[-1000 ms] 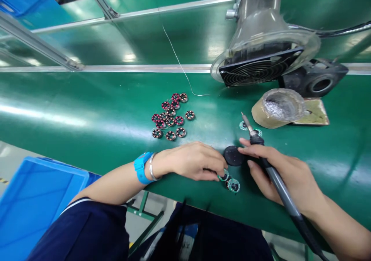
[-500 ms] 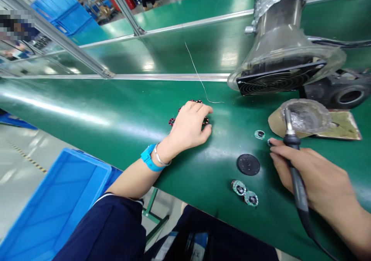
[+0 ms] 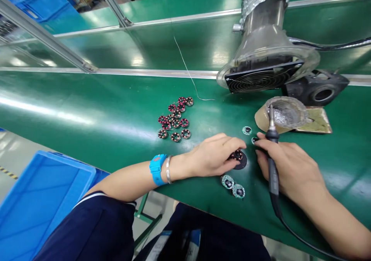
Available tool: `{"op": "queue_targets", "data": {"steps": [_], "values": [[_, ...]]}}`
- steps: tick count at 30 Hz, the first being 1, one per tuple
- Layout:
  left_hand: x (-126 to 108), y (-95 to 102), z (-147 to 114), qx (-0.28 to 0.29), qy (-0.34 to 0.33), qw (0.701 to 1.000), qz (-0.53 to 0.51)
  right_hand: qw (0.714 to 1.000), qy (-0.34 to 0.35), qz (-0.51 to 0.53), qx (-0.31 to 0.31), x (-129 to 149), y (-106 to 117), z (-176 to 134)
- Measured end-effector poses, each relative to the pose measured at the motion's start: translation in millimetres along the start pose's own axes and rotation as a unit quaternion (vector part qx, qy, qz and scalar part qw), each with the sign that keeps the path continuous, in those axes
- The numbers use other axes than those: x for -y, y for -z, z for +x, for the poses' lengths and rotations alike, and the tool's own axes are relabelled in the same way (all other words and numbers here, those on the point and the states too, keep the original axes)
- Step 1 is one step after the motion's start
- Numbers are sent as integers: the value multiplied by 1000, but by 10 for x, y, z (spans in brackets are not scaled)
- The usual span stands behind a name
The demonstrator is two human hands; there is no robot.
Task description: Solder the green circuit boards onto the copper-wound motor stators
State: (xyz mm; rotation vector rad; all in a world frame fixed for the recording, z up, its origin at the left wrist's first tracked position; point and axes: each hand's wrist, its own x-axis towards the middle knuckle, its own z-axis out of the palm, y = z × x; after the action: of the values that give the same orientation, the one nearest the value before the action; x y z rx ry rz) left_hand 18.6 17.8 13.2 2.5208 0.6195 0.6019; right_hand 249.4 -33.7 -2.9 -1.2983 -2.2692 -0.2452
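Note:
My left hand is closed on a small copper-wound stator, held over the black round disc. A soldering iron is gripped in my right hand, its tip over the bowl of greyish material. At my right fingertips is a small round circuit board, partly covered. Another round board lies just beyond it. Nearer to me, two round pieces with green boards on top, one touching the other, lie beside the disc. Several loose stators are grouped farther left.
A fume extractor with a black fan grille hangs over the back right. Behind the bowl is a dark stand. Thin solder wire hangs down to the bench. A blue crate stands at left below the edge.
My left hand has moved right and toward me, from the stator group to the black disc, bringing one stator. My right hand still grips the soldering iron. The view has shifted slightly.

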Motion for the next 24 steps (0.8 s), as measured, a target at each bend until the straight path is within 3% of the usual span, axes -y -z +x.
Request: {"op": "queue_targets", "data": {"steps": [5, 10, 16, 24], "values": [[12, -82, -80, -15, 43, 997, -57, 1000, -9, 7, 8, 3, 24, 5], [31, -36, -63, -25, 77, 992, -95, 996, -27, 80, -32, 128, 83, 34], [238, 139, 44, 71, -35, 986, -145, 979, -53, 195, 7, 279, 37, 72], [319, 227, -41, 25, -72, 985, -153, 976, -69, 204, 21, 316, -74, 109]]}}
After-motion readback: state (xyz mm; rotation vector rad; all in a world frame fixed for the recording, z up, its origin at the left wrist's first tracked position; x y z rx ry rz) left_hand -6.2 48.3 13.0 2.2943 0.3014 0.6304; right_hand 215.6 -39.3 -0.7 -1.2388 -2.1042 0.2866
